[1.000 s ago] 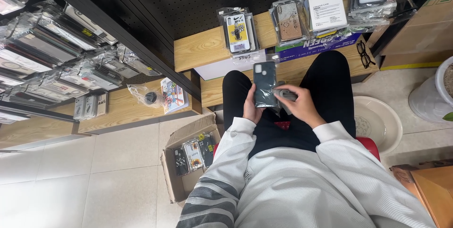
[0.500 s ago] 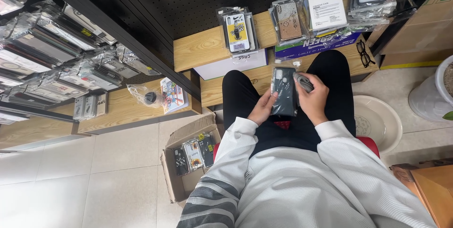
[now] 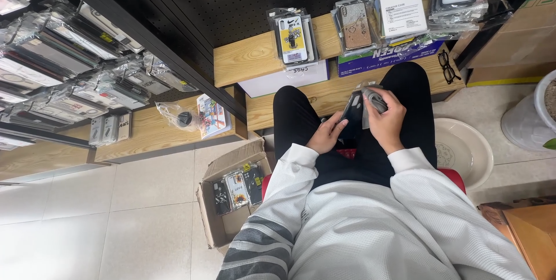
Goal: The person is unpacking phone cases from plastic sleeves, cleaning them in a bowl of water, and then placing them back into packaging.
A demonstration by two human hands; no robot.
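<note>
dark phone case (image 3: 351, 111), grey cloth (image 3: 375, 100), white striped sleeves (image 3: 272, 222)

The phone case (image 3: 351, 119) is edge-on and half hidden between the hands. The plant pot (image 3: 533, 112) is cut off by the right edge. Cases in the cardboard box (image 3: 223, 199) are too small to tell apart.

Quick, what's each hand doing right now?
Left hand: fingers curled, touching the lower edge of the dark phone case.
Right hand: shut on a grey cloth, against the case.
</note>
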